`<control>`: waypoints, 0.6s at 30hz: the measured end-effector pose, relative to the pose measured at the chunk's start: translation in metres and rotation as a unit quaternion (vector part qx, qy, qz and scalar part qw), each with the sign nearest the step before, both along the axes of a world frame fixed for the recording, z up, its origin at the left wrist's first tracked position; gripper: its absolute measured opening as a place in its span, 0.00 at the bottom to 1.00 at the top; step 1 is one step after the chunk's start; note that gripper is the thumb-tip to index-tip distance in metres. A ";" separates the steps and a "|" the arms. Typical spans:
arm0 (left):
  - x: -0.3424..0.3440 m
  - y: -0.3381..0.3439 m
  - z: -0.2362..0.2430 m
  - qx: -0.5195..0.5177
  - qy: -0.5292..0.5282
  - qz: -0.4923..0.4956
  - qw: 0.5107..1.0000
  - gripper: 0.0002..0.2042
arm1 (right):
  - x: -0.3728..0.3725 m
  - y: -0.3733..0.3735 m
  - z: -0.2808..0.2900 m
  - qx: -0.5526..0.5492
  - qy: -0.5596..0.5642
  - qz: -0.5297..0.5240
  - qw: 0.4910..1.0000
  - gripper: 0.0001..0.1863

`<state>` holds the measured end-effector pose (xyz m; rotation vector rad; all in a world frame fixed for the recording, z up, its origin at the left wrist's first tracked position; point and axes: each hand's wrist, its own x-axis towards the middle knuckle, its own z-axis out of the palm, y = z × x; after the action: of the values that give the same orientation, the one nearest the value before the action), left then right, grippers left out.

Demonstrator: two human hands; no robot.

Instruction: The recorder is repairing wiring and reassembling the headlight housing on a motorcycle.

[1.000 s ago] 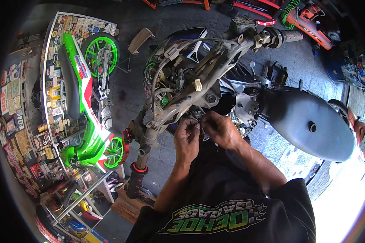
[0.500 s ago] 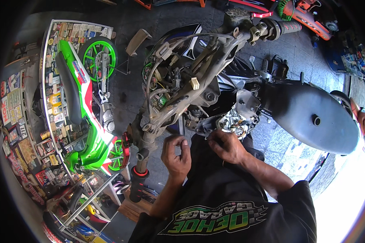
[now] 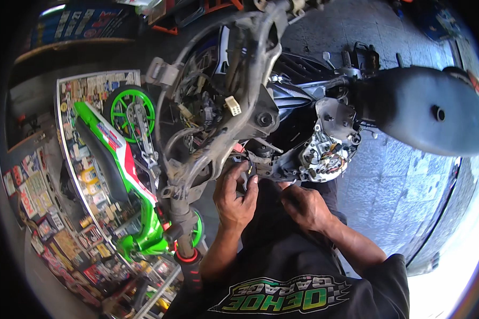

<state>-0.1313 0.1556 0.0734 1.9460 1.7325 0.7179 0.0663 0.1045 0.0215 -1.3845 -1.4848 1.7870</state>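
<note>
A stripped dark motorcycle frame [image 3: 218,149] crosses the view, with a cream connector [image 3: 232,106] on it. Beneath its lower part, my left hand [image 3: 236,199] is raised with fingers curled on what looks like a thin dark wire [image 3: 249,169]. My right hand [image 3: 306,210] is curled just to the right, lower down, and whatever its fingertips hold is hidden. Above it sits an exposed silver engine unit [image 3: 324,159] with coloured wires. The handlebar grip [image 3: 189,266] is left of my left forearm.
A green bike [image 3: 143,234] with green wheels lies along the left, over a display case [image 3: 61,101] of small packaged parts. The black seat [image 3: 410,106] extends to the right. Grey tiled floor [image 3: 388,191] shows beyond the engine.
The view has shifted, placing frame and seat higher. My hands, lowered half a second ago, differ now: the left reaches up under the frame, the right sits lower than the left.
</note>
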 end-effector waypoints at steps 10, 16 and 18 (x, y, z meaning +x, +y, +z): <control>-0.043 -0.039 -0.009 0.041 -0.144 -0.069 0.986 0.11 | -0.084 -0.068 -0.052 0.192 -0.137 -0.069 0.969 0.09; -0.100 -0.081 -0.041 0.020 -0.143 -0.012 0.989 0.05 | -0.144 -0.068 -0.038 0.214 -0.215 0.085 0.949 0.11; -0.144 -0.109 -0.088 -0.025 -0.026 0.042 0.998 0.11 | -0.163 -0.072 -0.034 0.288 -0.214 0.132 0.924 0.17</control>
<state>-0.2750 0.0467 -0.0148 1.8142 1.7912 0.7405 -0.0963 0.0330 -0.0123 -1.3439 -2.2863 1.0485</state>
